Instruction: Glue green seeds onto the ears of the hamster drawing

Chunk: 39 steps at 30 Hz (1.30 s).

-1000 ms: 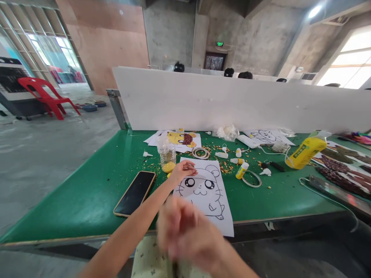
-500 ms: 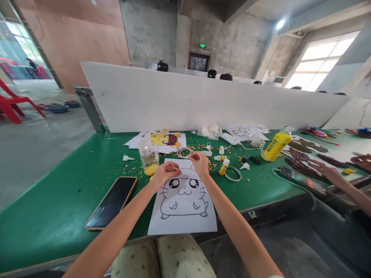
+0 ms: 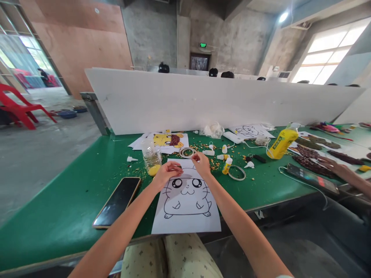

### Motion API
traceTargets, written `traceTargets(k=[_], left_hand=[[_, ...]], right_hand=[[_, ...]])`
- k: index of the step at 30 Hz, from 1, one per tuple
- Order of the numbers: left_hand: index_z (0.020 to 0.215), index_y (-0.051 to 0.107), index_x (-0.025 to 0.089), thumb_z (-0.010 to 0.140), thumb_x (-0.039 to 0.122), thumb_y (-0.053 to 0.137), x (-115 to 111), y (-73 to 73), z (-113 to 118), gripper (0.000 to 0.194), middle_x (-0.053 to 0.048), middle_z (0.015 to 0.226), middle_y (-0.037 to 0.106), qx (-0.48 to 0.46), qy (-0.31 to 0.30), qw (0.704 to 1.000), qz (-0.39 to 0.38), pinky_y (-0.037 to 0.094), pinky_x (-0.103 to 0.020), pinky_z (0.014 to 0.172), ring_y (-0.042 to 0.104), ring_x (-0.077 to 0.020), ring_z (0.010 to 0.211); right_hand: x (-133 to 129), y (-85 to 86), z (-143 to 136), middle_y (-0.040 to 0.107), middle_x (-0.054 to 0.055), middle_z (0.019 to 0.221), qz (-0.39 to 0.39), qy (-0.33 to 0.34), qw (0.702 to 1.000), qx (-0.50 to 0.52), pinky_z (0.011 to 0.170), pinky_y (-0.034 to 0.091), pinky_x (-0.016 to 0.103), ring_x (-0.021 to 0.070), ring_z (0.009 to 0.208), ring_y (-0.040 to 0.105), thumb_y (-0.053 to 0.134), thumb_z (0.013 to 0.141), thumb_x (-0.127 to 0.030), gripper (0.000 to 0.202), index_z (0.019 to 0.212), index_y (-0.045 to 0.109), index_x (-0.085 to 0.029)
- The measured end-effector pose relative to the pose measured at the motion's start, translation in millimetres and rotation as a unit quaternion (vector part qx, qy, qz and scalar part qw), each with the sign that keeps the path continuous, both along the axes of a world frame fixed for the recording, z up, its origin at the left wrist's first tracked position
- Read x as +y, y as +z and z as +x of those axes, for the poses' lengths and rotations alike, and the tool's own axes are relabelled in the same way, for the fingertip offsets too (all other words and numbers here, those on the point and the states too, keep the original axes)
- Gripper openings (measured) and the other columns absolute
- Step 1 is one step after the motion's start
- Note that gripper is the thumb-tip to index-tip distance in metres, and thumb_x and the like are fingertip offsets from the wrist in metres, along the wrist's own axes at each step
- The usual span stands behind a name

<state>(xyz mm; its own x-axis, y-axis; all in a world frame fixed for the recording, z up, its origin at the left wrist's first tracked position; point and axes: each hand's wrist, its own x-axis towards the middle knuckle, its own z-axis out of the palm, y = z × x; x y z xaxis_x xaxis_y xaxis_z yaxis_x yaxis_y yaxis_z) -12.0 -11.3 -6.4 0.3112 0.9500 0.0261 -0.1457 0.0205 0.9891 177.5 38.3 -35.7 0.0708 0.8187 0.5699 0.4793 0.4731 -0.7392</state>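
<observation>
A white sheet with a line drawing of a round-eyed animal (image 3: 188, 202) lies at the table's front edge. Over its upper left part is my left hand (image 3: 168, 172), fingers curled together; anything between them is too small to name. My right hand (image 3: 201, 163) is pinched near the sheet's top edge, beside a pale ring (image 3: 187, 152), and what it holds, if anything, cannot be made out. The two hands are a little apart. Scattered kernels (image 3: 215, 162) lie to the right of my right hand.
A phone (image 3: 117, 202) and a plastic jar (image 3: 152, 158) are on the left. Glue bottles (image 3: 227, 166), another ring (image 3: 237, 173), a yellow bottle (image 3: 282, 142) and another phone (image 3: 311, 177) are on the right. Another person's hand (image 3: 333, 166) reaches in at far right.
The view has shifted slightly, so the table items appear a little further right. Both hands keep nearly the same pose over the sheet.
</observation>
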Motion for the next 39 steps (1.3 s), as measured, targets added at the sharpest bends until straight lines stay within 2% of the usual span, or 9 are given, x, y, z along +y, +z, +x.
traceTargets(k=[11,20,31,39], left_hand=[[0.088,0.056,0.013,0.062,0.012,0.065,3.5,-7.5,-0.7,0.028,-0.006,0.080,0.069,-0.034,-0.003,0.999,0.001,0.050,-0.038,0.083,0.066,-0.0194,0.082],[0.092,0.056,0.012,0.062,0.013,0.070,2.6,-8.6,-2.4,0.033,-0.008,0.083,0.069,-0.056,-0.014,0.998,-0.012,0.049,-0.040,0.086,0.066,-0.0209,0.085],[0.092,0.057,0.013,0.056,0.013,0.077,-0.8,-2.4,-2.9,0.042,-0.006,0.080,0.069,-0.023,-0.008,0.999,-0.030,0.051,-0.035,0.079,0.067,-0.0209,0.079],[0.095,0.055,0.014,0.061,0.016,0.075,-2.0,2.1,0.8,0.039,-0.007,0.085,0.069,-0.018,-0.026,0.999,-0.026,0.049,-0.036,0.085,0.066,-0.0195,0.084]], right_hand=[[-1.0,-1.5,-1.3,0.055,0.001,0.071,0.006,0.005,1.000,-0.008,0.061,0.044,0.028,0.0148,0.064,0.052,0.049,0.072,-0.018,0.006,0.067,0.049,-0.021],[-0.3,-3.1,-2.3,0.056,0.001,0.072,0.005,0.008,1.000,-0.011,0.063,0.044,0.028,0.0147,0.065,0.052,0.050,0.072,-0.018,0.005,0.067,0.050,-0.021],[0.0,-3.9,-1.3,0.056,0.001,0.072,0.007,0.007,1.000,-0.012,0.061,0.044,0.028,0.0151,0.065,0.052,0.050,0.072,-0.019,0.005,0.067,0.050,-0.021],[1.8,-3.1,-1.5,0.057,0.000,0.072,0.011,0.003,1.000,-0.024,0.062,0.044,0.027,0.0145,0.067,0.054,0.049,0.071,-0.017,0.005,0.068,0.051,-0.021]])
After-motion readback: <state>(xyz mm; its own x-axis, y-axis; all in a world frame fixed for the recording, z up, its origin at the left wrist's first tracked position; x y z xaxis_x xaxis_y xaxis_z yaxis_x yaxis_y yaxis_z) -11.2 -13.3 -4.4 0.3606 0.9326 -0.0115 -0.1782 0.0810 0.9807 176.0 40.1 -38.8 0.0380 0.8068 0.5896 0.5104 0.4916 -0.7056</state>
